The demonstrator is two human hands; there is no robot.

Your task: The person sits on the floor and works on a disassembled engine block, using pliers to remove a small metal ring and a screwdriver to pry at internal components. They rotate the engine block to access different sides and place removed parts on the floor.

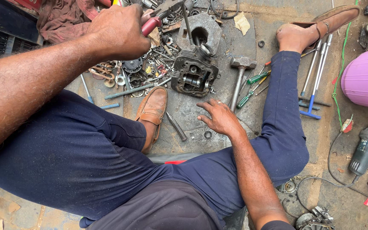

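Observation:
My left hand (pixel 118 30) is raised at the upper left, shut on red-handled pliers (pixel 155 20) whose jaws point toward the pile of small parts. My right hand (pixel 219 117) hovers open, fingers spread, just below a dark engine cylinder head (pixel 194 73) that sits on the oily ground between my legs. A grey block with a round bore (pixel 202 30) stands behind the cylinder head. A short metal punch (pixel 176 126) and a small ring (pixel 208 134) lie near my right hand.
A hammer (pixel 239 76) and green-handled screwdrivers (pixel 254 85) lie right of the head. Gears, springs and bolts (pixel 135 70) are heaped at the left. Long wrenches (pixel 316 72), a pink plastic vessel (pixel 367 79) and an angle grinder (pixel 365 149) are at the right. My brown shoes (pixel 153 111) flank the work spot.

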